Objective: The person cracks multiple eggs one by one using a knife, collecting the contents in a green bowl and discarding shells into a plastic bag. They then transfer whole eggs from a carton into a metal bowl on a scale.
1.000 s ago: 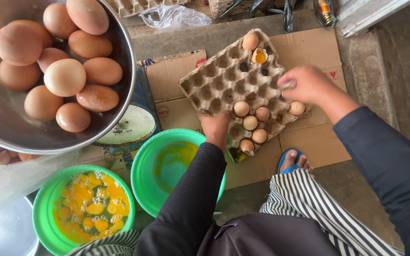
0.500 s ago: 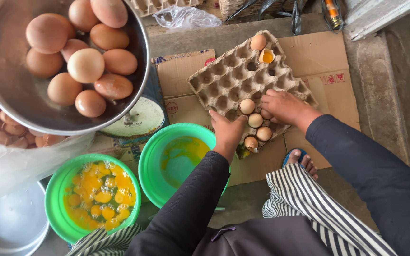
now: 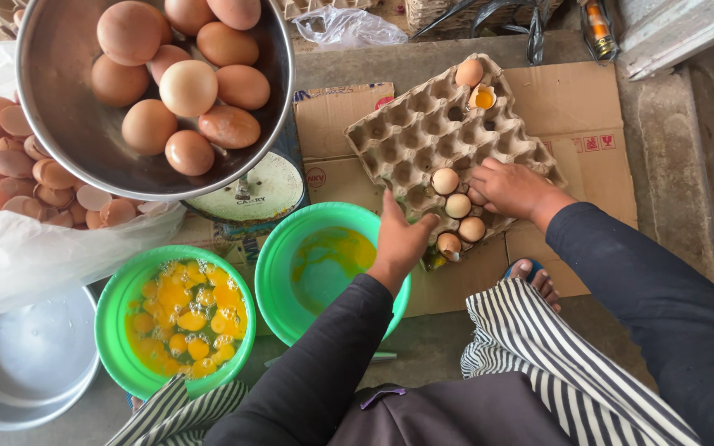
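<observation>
Both arms reach forward in dark long sleeves toward the grey moulded-pulp egg tray (image 3: 423, 140). The left hand (image 3: 400, 239) rests at the tray's near edge, fingers together. The right hand (image 3: 510, 186) lies over its near-right cells, fingers curled downward.

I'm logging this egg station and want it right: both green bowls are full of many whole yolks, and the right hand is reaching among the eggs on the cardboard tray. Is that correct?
Not quite. Only the left green bowl holds many yolks; the right green bowl has just a thin smear of yellow liquid, as the head view shows. The right hand is indeed among the eggs on the cardboard tray.
</observation>
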